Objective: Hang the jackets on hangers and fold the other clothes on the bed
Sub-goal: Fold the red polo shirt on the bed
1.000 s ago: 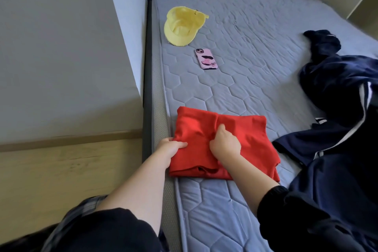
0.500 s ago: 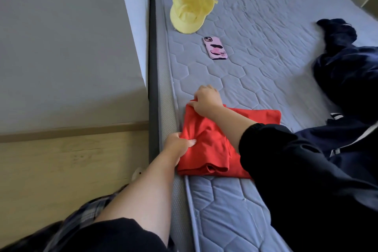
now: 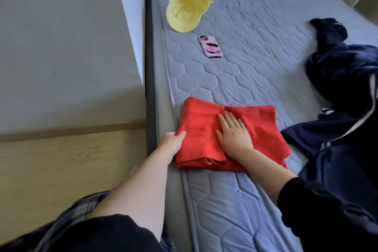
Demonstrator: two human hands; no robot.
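The folded red garment [image 3: 196,127] lies under my right hand [image 3: 234,135], at the near left edge of the bed [image 3: 255,71]. My right fingers [image 3: 230,118] are straight and slightly spread, palm flat on the middle of the cloth. My left hand [image 3: 171,143] is at the garment's left edge, fingers curled, thumb on the red fabric, pinching that edge. Just right of my right forearm sprawls the unfolded navy jacket [image 3: 343,80]. Beyond my fingertips, well apart, a pink phone [image 3: 210,46] lies flat, and further on a yellow cap [image 3: 186,13].
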